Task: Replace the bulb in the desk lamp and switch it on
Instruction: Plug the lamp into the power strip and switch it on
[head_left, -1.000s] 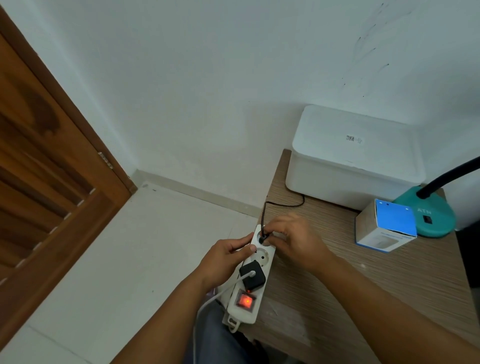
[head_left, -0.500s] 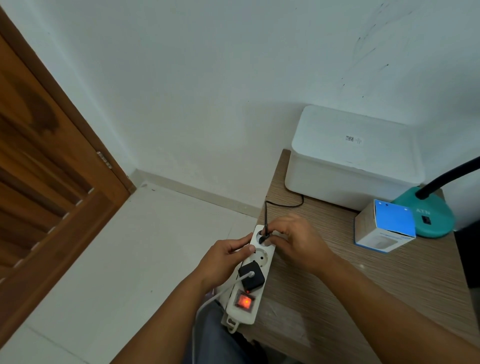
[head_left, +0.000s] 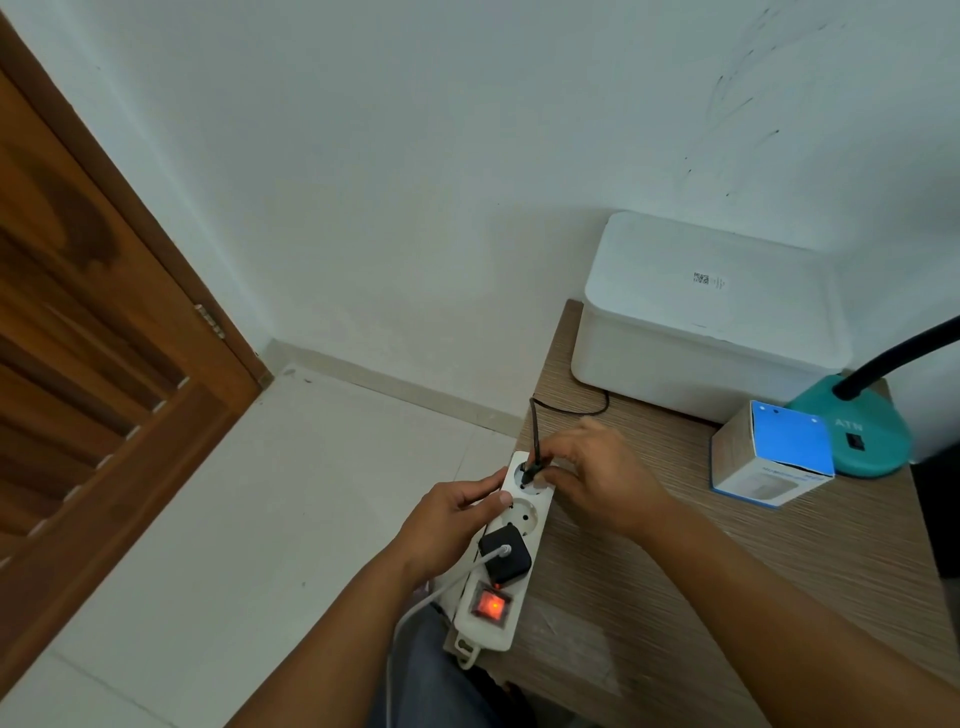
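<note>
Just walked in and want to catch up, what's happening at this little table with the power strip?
A person is plugging a black plug into the end socket of a white power strip at the table's edge. The left hand grips the strip to steady it, while the right hand pinches the plug at the socket. The strip's red switch is lit, and a black adapter occupies another socket. The teal lamp base and a small blue-topped box sit untouched nearby.
</note>
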